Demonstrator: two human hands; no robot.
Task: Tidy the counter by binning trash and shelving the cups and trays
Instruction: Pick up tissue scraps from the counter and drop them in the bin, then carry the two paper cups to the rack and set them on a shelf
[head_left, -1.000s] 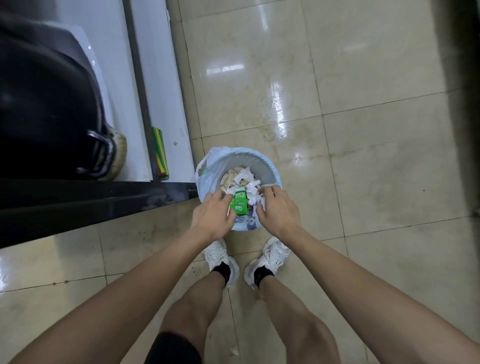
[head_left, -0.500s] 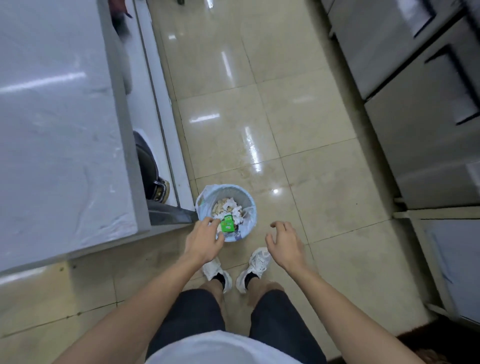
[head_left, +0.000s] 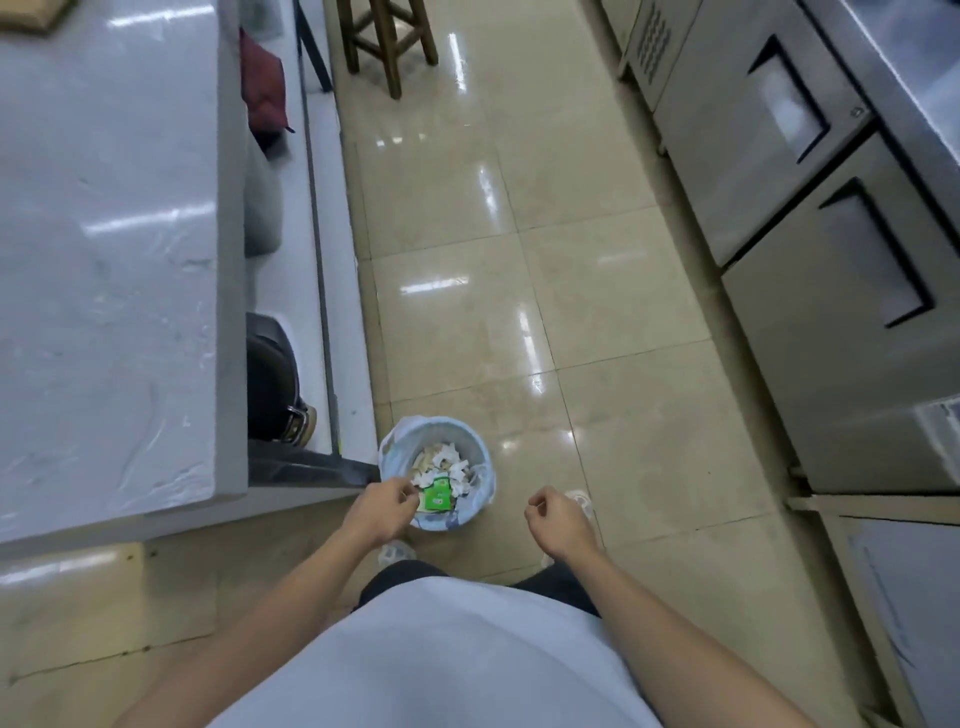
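Observation:
A small round bin (head_left: 480, 457) with a pale liner stands on the tiled floor by the counter's corner. Torn white paper and a green packet (head_left: 437, 498) lie inside it. My left hand (head_left: 382, 512) hovers at the bin's near-left rim, fingers curled loosely and holding nothing. Out to the right of the bin, over the floor, my right hand (head_left: 558, 519) is also curled and holds nothing. The grey-white counter top (head_left: 104, 260) fills the left side.
Under the counter a shelf holds a black bag (head_left: 270, 384) and a dark red item (head_left: 262, 88). A wooden stool (head_left: 387, 36) stands far up the aisle. Steel fridge units (head_left: 831, 234) line the right side. My shoes show near the bin.
I have risen from a crouch, so the bin looks smaller and lower. Both hands came off the bin's rim; the green packet stayed inside. My right hand drifted to the right.

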